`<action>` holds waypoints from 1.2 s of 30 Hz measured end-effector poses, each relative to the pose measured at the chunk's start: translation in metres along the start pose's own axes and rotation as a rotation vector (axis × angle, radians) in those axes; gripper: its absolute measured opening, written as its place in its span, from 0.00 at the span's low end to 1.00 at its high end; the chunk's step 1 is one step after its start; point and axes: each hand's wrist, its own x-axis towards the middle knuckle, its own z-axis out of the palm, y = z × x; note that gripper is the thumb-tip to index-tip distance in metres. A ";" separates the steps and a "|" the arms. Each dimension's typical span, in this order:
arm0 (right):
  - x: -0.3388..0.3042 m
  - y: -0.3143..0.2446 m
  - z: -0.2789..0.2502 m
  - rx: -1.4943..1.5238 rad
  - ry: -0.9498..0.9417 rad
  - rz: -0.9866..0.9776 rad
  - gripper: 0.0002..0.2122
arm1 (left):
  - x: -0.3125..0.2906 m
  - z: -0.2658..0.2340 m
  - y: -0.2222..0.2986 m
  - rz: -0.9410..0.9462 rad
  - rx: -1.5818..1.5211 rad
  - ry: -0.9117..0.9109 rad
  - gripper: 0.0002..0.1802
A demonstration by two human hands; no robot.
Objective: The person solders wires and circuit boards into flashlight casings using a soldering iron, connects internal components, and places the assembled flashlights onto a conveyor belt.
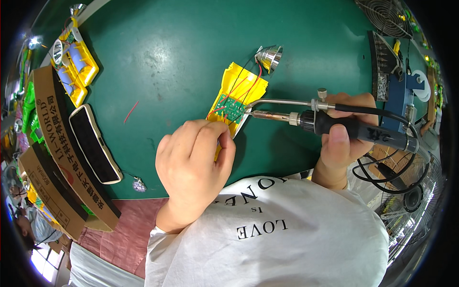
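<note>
A yellow plastic housing [256, 87] lies tilted on the green bench, with a green circuit board [233, 109] inside it. Red and black wires run from the board to a shiny reflector cup [270, 58] beyond its far end. My left hand [193, 155] is closed over the near part of the housing, fingertips at the board's near edge; whether it also pinches a wire is hidden. In my right hand [346, 131] is a soldering iron [306, 120] with a metal solder-feed tube [282, 102] above it. The iron's tip and the tube's end meet at the board's right edge.
A loose red wire [131, 111] and a phone [95, 144] lie to the left, beside cardboard boxes [64, 138]. Another yellow housing with blue cells [75, 67] sits far left. A blue stand [399, 105], black cable loops [389, 179] and a fan [413, 198] are at right.
</note>
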 end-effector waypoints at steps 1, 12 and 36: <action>0.000 0.001 0.000 -0.022 -0.010 -0.018 0.11 | 0.000 0.000 0.000 -0.001 0.000 -0.001 0.09; 0.003 0.003 0.003 -0.078 -0.048 -0.077 0.10 | -0.002 0.000 0.003 -0.076 0.004 -0.005 0.07; 0.004 0.001 0.006 -0.091 -0.033 -0.077 0.10 | -0.001 0.000 0.001 -0.059 -0.023 -0.015 0.07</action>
